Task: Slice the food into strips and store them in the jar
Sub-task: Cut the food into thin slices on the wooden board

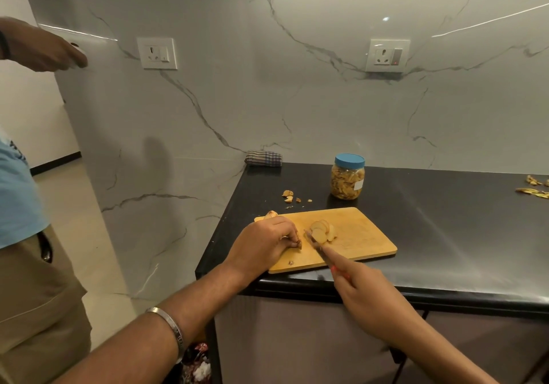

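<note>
A home kitchen, most likely. A marble-look wall (297, 86) carries two switched sockets (157, 53) above a dark desk (445, 220). On it stand a wooden cutting board (356, 235) and a blue-lidded jar (348, 176).

White marble-veined wall (297, 86) with grey streaks, two switched sockets (157, 53) (387, 55) set in it, black glossy countertop (445, 220) over brown cabinet front (297, 339), pale tiled floor (89, 220), light strips reflecting along the wall.

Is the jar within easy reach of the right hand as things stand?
Probably yes. The jar stands just past the cutting board with bare counter around it, but the right hand holds the knife and the blue lid is on.
</note>
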